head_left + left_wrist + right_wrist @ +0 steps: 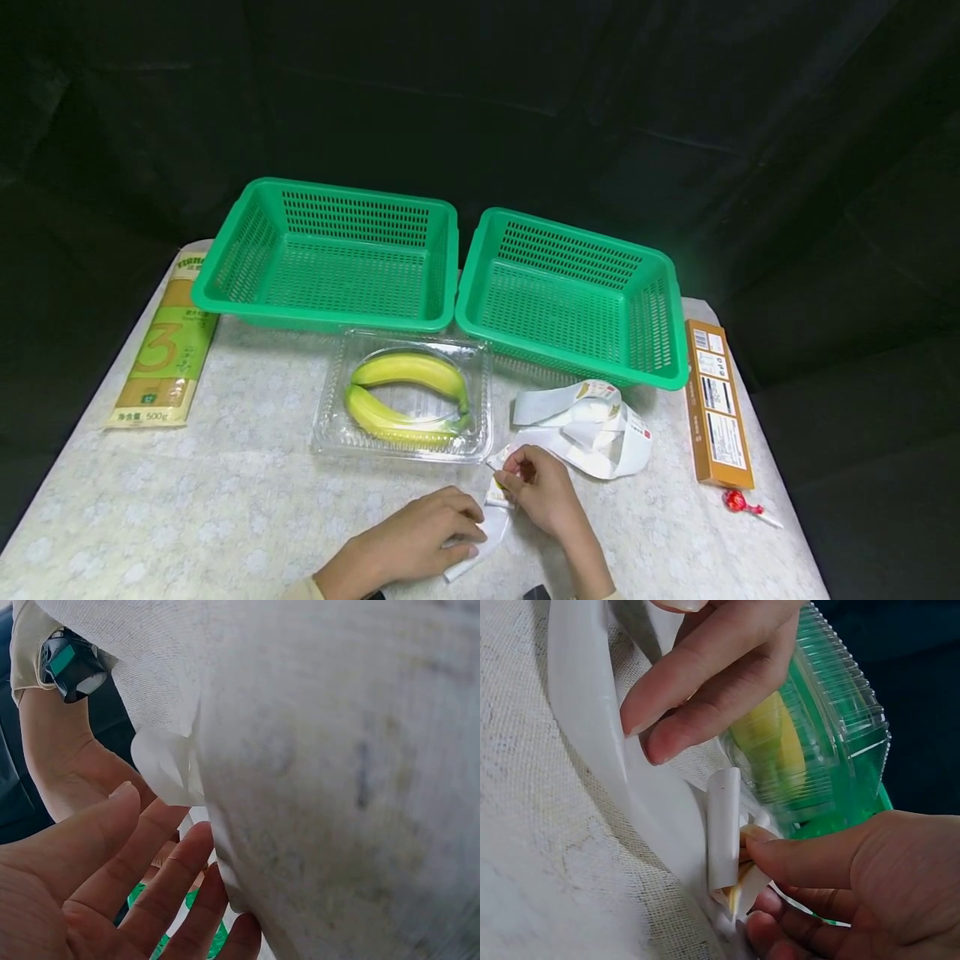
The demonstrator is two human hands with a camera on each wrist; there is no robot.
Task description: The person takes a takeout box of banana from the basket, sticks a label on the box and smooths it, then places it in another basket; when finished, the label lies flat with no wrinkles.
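A white strip of sticker labels lies loosely folded on the table, and its near end runs between the hands. My right hand pinches a label at the strip between thumb and fingertips; in the right wrist view, the label's curled white edge stands up from the backing. Beside the near end rests my left hand, fingers loosely extended and touching the paper strip. Just beyond the hands is a closed clear plastic box with bananas inside.
Two green baskets stand side by side at the back. A noodle packet lies at the left, partly under the left basket. Along the right edge are an orange-brown box and a red lollipop.
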